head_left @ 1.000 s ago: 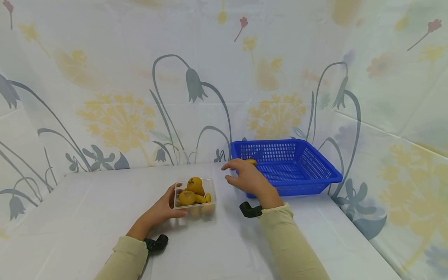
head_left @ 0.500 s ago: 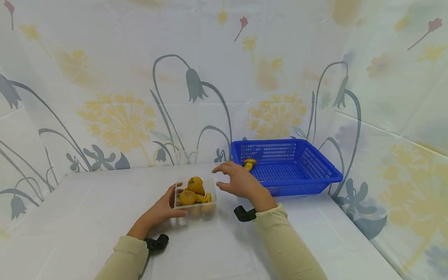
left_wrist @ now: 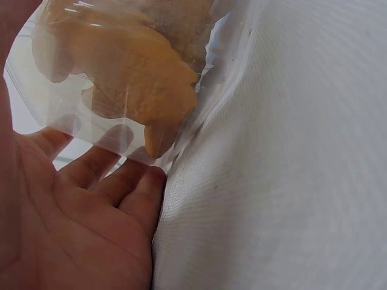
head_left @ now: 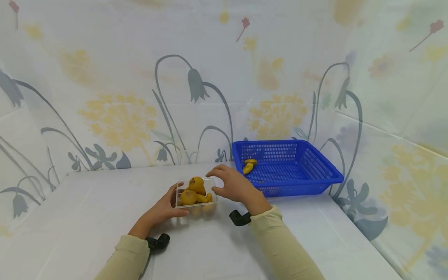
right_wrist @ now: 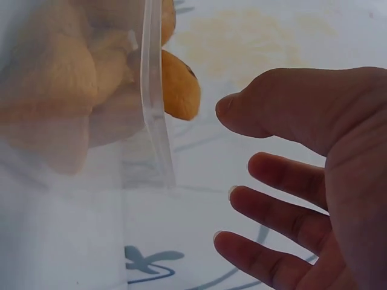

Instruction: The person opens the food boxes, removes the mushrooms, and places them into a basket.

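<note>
A clear plastic box point(head_left: 196, 206) filled with yellow mushrooms point(head_left: 197, 186) stands on the white-covered table. My left hand point(head_left: 159, 210) grips its left side, thumb along the front and fingers around the back. In the left wrist view, the fingers point(left_wrist: 100, 166) show partly through the clear wall, against the mushrooms inside. My right hand point(head_left: 232, 184) hovers at the box's right rim, fingers spread and nothing in them. The right wrist view shows its thumb point(right_wrist: 266, 106) apart from a mushroom cap point(right_wrist: 181, 87) that rises above the rim.
A blue plastic basket point(head_left: 287, 189) stands at the back right, with one yellow mushroom point(head_left: 249, 166) at its left end. A floral-patterned sheet point(head_left: 224, 85) hangs behind the table and along the right side.
My right hand has moved left, from beside the blue basket to the box's right rim, uncovering the mushroom in the basket. The left hand and the box have stayed in place.
</note>
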Demonstrator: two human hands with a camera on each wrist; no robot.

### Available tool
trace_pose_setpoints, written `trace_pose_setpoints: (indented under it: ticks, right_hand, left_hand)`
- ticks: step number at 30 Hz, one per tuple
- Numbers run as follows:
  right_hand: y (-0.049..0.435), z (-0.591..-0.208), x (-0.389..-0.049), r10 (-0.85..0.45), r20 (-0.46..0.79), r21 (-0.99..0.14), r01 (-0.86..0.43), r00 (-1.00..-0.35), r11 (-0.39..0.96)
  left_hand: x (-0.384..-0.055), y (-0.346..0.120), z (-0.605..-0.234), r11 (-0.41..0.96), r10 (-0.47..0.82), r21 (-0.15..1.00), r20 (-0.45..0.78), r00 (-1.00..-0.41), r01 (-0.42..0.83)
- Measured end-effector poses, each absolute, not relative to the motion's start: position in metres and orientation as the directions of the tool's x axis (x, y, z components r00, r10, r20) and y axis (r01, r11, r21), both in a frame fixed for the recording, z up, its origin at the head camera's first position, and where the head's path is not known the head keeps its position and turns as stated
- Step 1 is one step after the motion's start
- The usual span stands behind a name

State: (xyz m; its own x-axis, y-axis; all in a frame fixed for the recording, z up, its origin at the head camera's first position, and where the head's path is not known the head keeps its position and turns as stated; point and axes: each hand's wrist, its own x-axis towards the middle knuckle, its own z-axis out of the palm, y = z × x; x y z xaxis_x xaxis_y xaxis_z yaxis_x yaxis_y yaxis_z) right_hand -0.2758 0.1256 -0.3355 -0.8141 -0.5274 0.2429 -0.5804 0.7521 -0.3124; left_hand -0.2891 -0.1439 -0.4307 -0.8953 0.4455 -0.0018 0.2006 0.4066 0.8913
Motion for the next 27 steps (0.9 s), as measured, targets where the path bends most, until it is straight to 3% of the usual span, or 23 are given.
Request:
trace_pose_setpoints:
  ticks: [9, 27]
  right_hand:
    - [0.111, -0.335, -0.283, -0.582, 0.258, -0.248, -0.635, -0.771, 0.732]
    - [0.082, -0.338, -0.3, -0.627, 0.142, -0.235, -0.641, -0.766, 0.731]
  left_hand:
    - [-0.291, -0.14, -0.429, 0.392, 0.454, 0.9, -0.009, -0.891, 0.191]
    - [-0.288, -0.144, -0.429, 0.402, 0.455, 0.892, 0.0, -0.891, 0.205]
